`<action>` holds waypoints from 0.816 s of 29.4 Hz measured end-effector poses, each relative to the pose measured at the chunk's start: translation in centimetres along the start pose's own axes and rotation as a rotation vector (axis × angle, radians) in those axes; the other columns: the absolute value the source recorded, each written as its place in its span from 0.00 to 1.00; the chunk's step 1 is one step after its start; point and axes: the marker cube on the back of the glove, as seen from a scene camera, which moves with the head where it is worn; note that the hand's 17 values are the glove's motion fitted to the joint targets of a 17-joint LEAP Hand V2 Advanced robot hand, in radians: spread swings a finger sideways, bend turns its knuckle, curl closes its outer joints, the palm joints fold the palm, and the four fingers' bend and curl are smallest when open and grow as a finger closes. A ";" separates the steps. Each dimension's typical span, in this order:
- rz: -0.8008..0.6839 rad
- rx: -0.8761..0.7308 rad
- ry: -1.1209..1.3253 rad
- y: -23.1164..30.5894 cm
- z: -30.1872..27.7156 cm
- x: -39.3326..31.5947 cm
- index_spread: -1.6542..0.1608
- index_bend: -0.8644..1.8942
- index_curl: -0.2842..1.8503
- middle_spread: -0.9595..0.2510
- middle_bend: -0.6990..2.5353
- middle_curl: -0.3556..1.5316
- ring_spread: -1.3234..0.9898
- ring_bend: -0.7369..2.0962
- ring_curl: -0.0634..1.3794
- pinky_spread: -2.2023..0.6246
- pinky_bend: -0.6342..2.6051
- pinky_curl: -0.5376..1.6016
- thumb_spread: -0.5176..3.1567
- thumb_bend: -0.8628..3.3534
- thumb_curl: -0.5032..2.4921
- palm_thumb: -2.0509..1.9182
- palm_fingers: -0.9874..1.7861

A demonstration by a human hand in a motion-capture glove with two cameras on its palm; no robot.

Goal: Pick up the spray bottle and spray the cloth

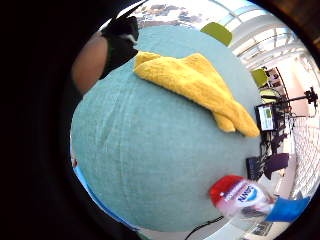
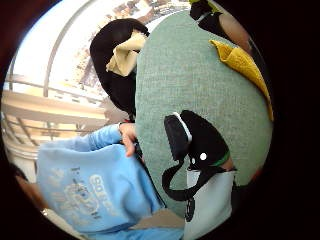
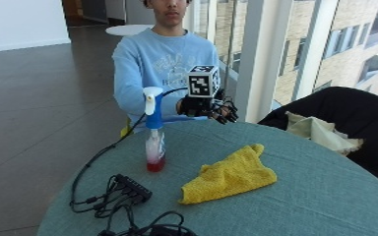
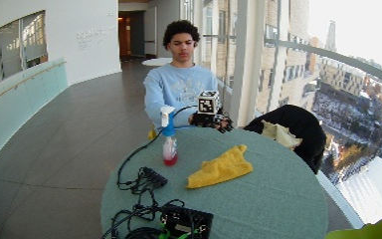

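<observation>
The gloved hand (image 3: 205,108) hung over the far edge of the table (image 3: 320,187), fingers loose and holding nothing, so picking up had not begun, and it next needed to reach the bottle (image 3: 153,130) standing beside the yellow cloth (image 3: 228,174).

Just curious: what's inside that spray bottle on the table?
The spray bottle holds red liquid in its bottom part; above that it looks clear. Its label hides part of the inside.

Glass-walled office corridor: tall windows (image 4: 270,55), round table (image 4: 270,199), city outside.
</observation>
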 end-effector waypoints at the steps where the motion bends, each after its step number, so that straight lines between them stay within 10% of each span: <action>1: 0.007 0.004 0.002 0.9 -0.3 0.2 0.68 0.37 0.26 0.72 0.30 0.36 0.56 0.36 0.23 0.85 0.27 0.39 0.46 0.24 0.25 0.67 0.57; 24: 0.450 0.316 -0.183 18.9 -3.4 8.0 0.69 0.37 0.27 0.72 0.27 0.37 0.56 0.34 0.24 0.85 0.26 0.40 0.45 0.21 0.27 0.69 0.58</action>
